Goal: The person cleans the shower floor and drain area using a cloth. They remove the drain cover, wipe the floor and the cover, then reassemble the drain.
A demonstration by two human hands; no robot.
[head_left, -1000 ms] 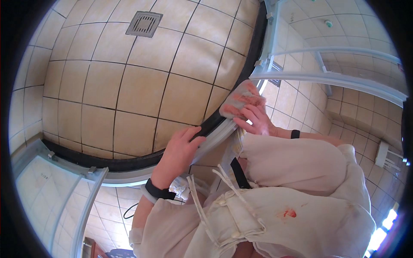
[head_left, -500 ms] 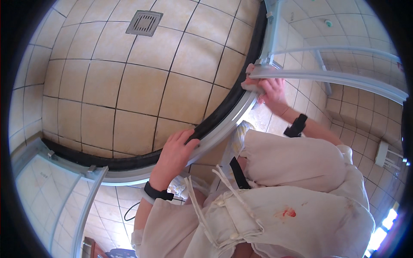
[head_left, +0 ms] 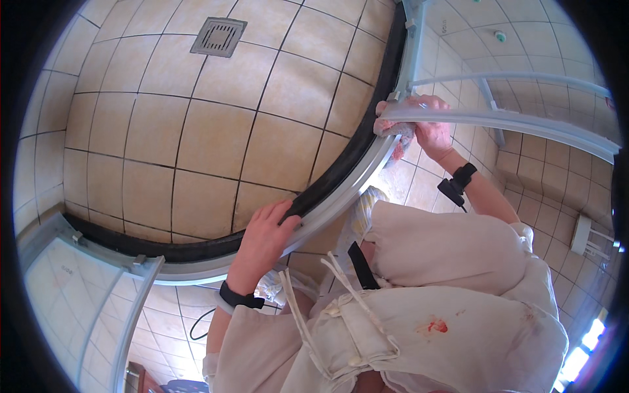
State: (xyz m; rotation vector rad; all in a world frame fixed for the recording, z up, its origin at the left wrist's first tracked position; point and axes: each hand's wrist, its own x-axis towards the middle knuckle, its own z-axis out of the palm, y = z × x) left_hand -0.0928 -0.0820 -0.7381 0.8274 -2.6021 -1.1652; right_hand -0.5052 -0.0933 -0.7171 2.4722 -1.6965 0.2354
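My left hand point(head_left: 263, 237) lies on the curved black curb point(head_left: 335, 175) of a shower, its fingers stretched over the inner edge and nothing held. Beside the curb runs a curved silver rail point(head_left: 347, 195). At the right, my right hand point(head_left: 434, 136) grips a pink and grey cloth point(head_left: 397, 128). The cloth is pressed round the rail at the lower end of the right glass door point(head_left: 524, 119). That door's pale edge crosses in front of the hand and hides part of the fingers.
Beige tiles point(head_left: 213, 137) with dark grout cover the shower floor, with a square metal drain point(head_left: 219, 37) at the far side. Another glass door point(head_left: 88, 295) stands at the lower left. A white fixture point(head_left: 582, 236) sits on the tiled wall at the right.
My right hand has shifted slightly right and away from me, turning at the wrist, and more of the cloth now shows below the door edge. My left hand has stayed in place.
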